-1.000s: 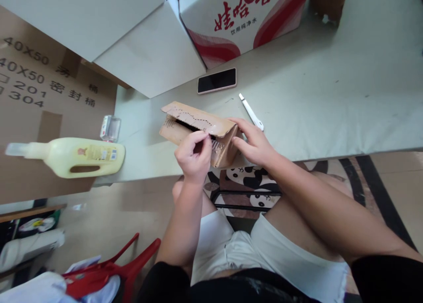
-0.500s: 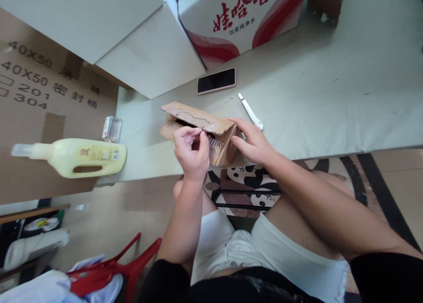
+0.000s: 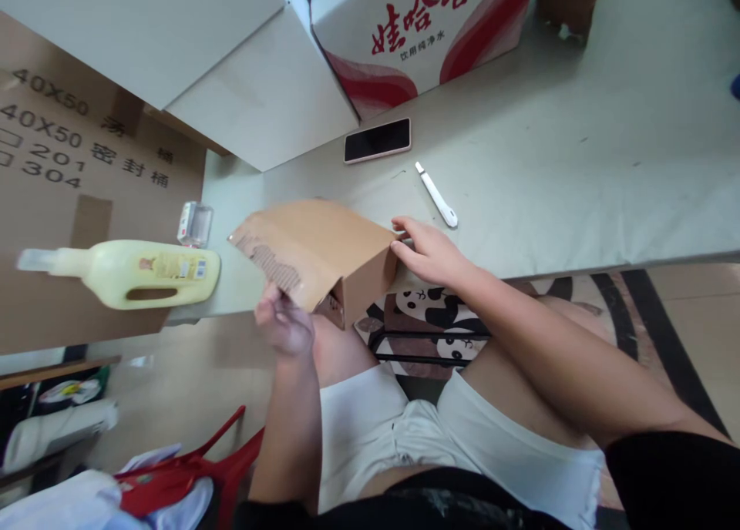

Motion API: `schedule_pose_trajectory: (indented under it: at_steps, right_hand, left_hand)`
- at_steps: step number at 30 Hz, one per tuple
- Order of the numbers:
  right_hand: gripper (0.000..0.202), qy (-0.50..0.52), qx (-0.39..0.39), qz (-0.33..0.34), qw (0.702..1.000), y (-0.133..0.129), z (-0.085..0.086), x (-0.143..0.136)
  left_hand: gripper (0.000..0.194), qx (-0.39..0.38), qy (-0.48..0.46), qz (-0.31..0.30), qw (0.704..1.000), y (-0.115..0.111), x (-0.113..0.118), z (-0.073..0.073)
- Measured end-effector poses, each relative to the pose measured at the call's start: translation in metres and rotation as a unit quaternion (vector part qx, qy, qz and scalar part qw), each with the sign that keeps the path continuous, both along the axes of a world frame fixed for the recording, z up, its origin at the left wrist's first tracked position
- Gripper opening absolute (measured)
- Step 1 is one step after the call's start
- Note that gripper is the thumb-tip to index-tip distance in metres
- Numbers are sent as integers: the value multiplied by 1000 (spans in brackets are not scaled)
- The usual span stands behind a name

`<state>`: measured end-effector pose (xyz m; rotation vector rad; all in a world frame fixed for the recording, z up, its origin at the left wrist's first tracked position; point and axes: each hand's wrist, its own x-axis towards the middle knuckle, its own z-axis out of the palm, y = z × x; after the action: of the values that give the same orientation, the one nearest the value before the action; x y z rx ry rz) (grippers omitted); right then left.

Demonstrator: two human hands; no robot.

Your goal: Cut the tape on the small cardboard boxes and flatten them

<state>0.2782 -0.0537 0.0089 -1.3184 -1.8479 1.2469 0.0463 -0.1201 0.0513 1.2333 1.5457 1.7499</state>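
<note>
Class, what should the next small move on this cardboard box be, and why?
Probably ease the printed flap up: the left hand is at its edge, a dark gap shows near its corner, and the right hand seems placed to steady the cardboard box.

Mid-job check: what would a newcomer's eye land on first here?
Probably the brown cardboard box at the table's near edge, with the blurred left hand at its printed edge and the right hand at its other end. Next, the white carton with bold red lettering at the top, then the pale yellow bottle at the left.
</note>
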Motion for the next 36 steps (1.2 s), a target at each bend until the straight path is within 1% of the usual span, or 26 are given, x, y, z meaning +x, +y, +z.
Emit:
schedule_pose_trajectory:
  at_steps: [2, 5, 7, 9, 11, 13, 15, 17, 19, 22, 24, 26, 28, 32, 34, 36]
  right_hand:
    - [40, -13, -43, 46, 998, -1, 4, -2]
    - [29, 19, -36, 125, 991, -2, 7, -5]
    - [26, 59, -30, 141, 988, -3, 6, -6]
    - [27, 85, -40, 144, 985, -3, 3, -7]
    - [32, 98, -51, 144, 983, -2, -2, -9]
    - [42, 109, -51, 144, 982, -2, -7, -11]
    - [48, 123, -47, 131, 983, -1, -11, -15]
    - [53, 141, -33, 105, 984, 0, -13, -19]
    - [65, 176, -19, 78, 981, 0, -13, -22]
    - [88, 245, -16, 62, 967, 1, -11, -24]
    - [96, 269, -23, 54, 961, 1, -10, -22]
    - [100, 275, -19, 44, 960, 2, -10, -18]
    - [100, 265, 1, 29, 964, 3, -11, -12]
    - [99, 194, 65, -31, 978, 7, -15, 1]
    - [99, 170, 83, -72, 979, 9, -17, 6]
    - [94, 165, 97, -105, 976, 10, -17, 8]
  left_hand:
    - [59, -23, -68, 0, 997, -9, -6, -1]
    - [43, -55, -126, 35, 990, -22, -19, 0]
    - [34, -93, -149, 45, 983, -28, -31, 1]
    - [32, -142, -168, 34, 975, -30, -43, 1]
    - [34, -193, -173, 37, 965, -30, -54, 1]
    - [34, -228, -159, 65, 958, -30, -62, -1]
    - [30, -250, -148, 88, 953, -31, -66, -4]
    - [28, -263, -168, 88, 946, -34, -68, -5]
    - [28, -265, -204, 69, 940, -38, -66, -4]
    - [27, -231, -244, 31, 942, -41, -57, 0]
    - [25, -212, -261, 4, 942, -39, -50, 3]
    - [27, -203, -270, -25, 941, -36, -43, 4]
    - [31, -195, -258, -56, 945, -31, -37, 4]
    - [39, -188, -220, -109, 951, -21, -29, -3]
    - [42, -184, -212, -116, 953, -15, -27, -7]
    - [46, -176, -207, -109, 956, -10, -26, -10]
